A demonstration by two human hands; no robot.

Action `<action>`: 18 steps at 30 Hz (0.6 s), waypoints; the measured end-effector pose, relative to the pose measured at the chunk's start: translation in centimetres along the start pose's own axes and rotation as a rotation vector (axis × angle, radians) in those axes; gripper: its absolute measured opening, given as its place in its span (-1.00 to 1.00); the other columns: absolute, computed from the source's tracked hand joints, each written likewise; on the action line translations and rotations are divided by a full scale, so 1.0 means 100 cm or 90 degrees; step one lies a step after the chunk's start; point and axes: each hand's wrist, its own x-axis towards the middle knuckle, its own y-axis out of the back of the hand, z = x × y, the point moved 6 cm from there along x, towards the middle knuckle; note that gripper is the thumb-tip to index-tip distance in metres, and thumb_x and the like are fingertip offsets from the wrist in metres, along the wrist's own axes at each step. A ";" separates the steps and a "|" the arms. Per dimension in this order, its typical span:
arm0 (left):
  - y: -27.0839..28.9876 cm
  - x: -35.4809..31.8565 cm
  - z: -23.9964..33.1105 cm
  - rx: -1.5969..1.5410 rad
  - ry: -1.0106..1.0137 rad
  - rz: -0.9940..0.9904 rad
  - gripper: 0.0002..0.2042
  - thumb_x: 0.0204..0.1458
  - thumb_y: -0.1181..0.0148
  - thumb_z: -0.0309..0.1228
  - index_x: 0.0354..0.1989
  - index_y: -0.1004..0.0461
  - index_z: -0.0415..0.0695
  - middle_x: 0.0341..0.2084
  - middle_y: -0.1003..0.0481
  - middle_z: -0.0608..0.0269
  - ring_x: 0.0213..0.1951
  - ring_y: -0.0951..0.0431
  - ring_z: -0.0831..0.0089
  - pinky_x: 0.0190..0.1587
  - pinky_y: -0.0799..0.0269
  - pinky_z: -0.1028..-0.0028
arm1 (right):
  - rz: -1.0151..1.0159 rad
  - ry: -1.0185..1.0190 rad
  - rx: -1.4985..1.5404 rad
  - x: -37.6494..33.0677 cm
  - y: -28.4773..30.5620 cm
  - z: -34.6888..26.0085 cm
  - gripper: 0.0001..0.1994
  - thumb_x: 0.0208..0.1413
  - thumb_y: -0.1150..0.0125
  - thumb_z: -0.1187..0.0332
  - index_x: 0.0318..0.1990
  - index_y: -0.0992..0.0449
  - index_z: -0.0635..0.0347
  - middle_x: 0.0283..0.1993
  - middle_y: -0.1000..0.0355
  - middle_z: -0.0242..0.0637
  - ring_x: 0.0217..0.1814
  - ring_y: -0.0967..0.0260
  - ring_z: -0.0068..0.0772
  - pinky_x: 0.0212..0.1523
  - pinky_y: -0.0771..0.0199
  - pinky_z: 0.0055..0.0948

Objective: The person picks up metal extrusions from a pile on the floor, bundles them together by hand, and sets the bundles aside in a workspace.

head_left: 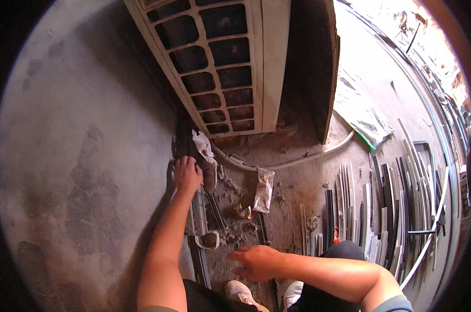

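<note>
Your left hand (187,176), left of centre, is beside the crumpled white wrapper (203,145); I cannot tell what its grip holds. Your right hand (259,262), lower centre, has a loose, empty grip near the dark strips (200,268). A grilled cabinet (269,78) stands at upper centre; narrow lengths (384,218) lie at right.

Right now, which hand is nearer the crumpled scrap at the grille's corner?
Left: the left hand is beside the crumpled scrap; the right hand is farther back, near the shoes.
</note>
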 end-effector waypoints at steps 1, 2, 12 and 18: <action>-0.008 -0.002 -0.015 0.054 0.035 -0.139 -0.62 0.02 -0.33 -0.28 -0.04 -0.44 -0.20 -0.01 -0.39 0.01 0.12 -0.38 -0.06 0.17 -0.37 0.04 | -0.018 -0.006 -0.008 0.001 0.003 -0.003 -0.50 0.25 -0.14 0.10 0.22 -0.38 0.22 0.02 -0.49 0.04 0.01 -0.49 0.15 -0.01 -0.52 -0.02; -0.003 -0.001 -0.007 0.079 0.017 -0.194 -0.54 -0.01 -0.37 -0.23 0.01 -0.43 -0.21 0.04 -0.36 0.01 0.16 -0.35 -0.04 0.20 -0.36 0.05 | -0.033 -0.015 -0.018 0.002 0.005 -0.002 -0.50 0.25 -0.14 0.09 0.23 -0.38 0.21 0.02 -0.49 0.04 0.01 -0.49 0.15 -0.01 -0.52 -0.01; -0.004 0.021 0.001 0.251 0.111 -0.364 -0.33 -0.31 -0.57 0.01 0.01 -0.58 -0.09 0.19 -0.32 0.15 0.26 -0.25 0.15 0.23 -0.35 0.09 | -0.062 -0.038 -0.006 0.000 0.008 -0.004 -0.48 0.23 -0.17 0.12 0.24 -0.35 0.24 0.02 -0.48 0.09 0.02 -0.50 0.14 -0.01 -0.52 -0.01; 0.001 -0.008 -0.008 0.167 0.078 -0.406 -0.26 -0.25 -0.53 0.13 0.02 -0.59 -0.17 0.23 -0.33 -0.05 0.30 -0.29 -0.05 0.27 -0.35 0.15 | -0.004 -0.011 -0.005 -0.007 0.013 0.001 -0.46 0.22 -0.16 0.09 0.23 -0.36 0.26 0.00 -0.49 0.09 -0.04 -0.52 0.18 -0.04 -0.53 0.01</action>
